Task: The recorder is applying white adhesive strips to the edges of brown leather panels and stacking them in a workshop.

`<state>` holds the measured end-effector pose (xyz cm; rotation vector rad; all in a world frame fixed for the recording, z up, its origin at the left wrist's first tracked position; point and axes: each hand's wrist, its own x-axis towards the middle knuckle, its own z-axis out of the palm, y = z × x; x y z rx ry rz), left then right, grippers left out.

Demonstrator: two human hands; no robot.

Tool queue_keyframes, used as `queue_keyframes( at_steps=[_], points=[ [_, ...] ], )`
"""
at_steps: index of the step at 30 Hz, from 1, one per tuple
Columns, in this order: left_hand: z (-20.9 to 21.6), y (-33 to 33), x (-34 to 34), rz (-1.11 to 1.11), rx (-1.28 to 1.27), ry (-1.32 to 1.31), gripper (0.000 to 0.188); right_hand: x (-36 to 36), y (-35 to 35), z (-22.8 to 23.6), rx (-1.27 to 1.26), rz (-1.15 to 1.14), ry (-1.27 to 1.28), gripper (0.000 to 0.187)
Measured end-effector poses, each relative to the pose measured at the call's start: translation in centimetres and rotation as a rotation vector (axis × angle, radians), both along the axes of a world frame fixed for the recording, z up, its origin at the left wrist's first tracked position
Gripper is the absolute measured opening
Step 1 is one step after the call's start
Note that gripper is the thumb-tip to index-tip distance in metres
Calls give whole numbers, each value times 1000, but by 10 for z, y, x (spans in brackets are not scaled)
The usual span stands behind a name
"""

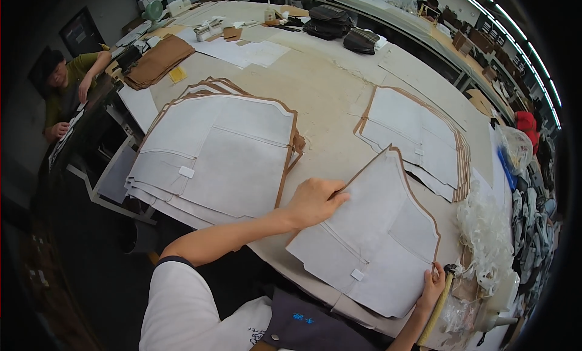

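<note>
My left hand (316,202) grips the upper left edge of a garment panel (382,230), thumb pressed on top. The panel is whitish grey with a brown edge, a seam across it and a small white tag. My right hand (430,285) is closed on the panel's lower right edge. Between the hands the panel slants, its pointed corner raised at the top and its lower edge over the table's front. To the left lies a thick stack of similar panels (236,160). Beyond the held panel, at the right, sits a smaller stack (418,130).
Crumpled clear plastic (485,230) and a yellow rod (438,311) lie beside my right hand. Brown fabric (159,61) and black bundles (327,22) rest toward the table's far side. Another person (70,87) works at the far left. Piled garments (532,230) stand at the right.
</note>
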<state>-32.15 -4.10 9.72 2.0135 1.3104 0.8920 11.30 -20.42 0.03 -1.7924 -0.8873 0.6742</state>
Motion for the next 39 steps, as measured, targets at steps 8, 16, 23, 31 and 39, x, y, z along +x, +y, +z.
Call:
queue_keyframes(
  at_steps=[8,16,23,31,39],
  points=[
    [127,0,-206,242,-85,-137,25,-169,101,91,294,474,219,26],
    [142,15,-405,687,43,418,35,-344,150,106,128,1070,361,27],
    [80,50,-295,560,97,409,32,-219,166,33,160,833,-101,16],
    [27,117,-37,-82,-87,288,22,-54,248,14,321,332,-723,7],
    [-68,152,130,-437,212,171,27,-13,316,-2,513,454,-1227,20]
  ],
)
